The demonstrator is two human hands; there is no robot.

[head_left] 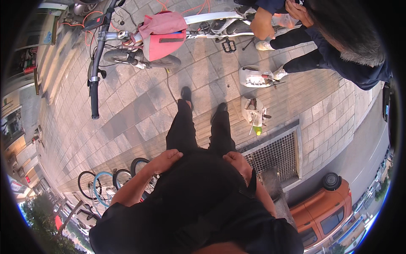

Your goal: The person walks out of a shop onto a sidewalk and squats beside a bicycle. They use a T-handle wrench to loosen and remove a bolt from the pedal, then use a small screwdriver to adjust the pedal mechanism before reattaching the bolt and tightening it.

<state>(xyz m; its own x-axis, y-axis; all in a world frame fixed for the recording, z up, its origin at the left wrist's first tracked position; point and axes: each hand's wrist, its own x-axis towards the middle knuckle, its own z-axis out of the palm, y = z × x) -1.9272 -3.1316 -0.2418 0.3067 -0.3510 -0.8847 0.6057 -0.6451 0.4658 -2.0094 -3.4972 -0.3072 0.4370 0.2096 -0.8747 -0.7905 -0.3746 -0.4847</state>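
My left hand (pixel 168 158) is closed on my black clothing (pixel 194 173) at the left of my waist. My right hand (pixel 233 161) grips the same dark fabric on the right side, fingers curled. Beyond my feet is a white bicycle (pixel 198 33) with a black handlebar (pixel 95 84) and a pink bag (pixel 163 44). Two cut white plastic jugs stand on the paving: one (pixel 251 77) by the other person's shoe, one (pixel 253 110) holding tools and a yellow-green item, to the right of my feet.
A person in dark clothes (pixel 355 67) bends over the bicycle, hands (pixel 262 25) near its frame. Orange cords (pixel 86 23) lie at the upper left. Several parked bicycles (pixel 101 186) are at the lower left; a metal grate (pixel 270 156) and an orange car (pixel 308 211) at the lower right.
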